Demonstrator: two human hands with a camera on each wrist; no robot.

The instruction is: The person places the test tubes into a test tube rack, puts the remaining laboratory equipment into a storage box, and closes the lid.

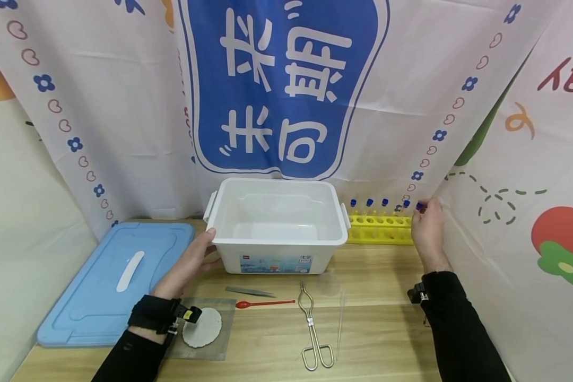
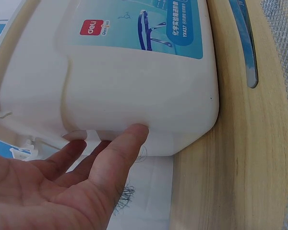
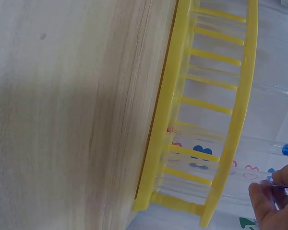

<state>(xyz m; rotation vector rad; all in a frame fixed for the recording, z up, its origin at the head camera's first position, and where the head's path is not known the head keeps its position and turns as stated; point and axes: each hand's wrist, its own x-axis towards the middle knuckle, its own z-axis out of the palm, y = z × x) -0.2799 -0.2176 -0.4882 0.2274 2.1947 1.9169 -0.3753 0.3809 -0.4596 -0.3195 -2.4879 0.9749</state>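
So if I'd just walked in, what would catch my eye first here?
Probably the open white storage box at the back middle of the wooden table, with the person's left hand resting against its front left corner. Next, the yellow test tube rack to its right, where the right hand pinches the blue cap of a test tube. The box's light blue lid lies flat at the left.

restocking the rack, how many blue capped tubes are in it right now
5, in a row along the yellow rack: caps at, and the last pinched by the right hand, which may hide more.
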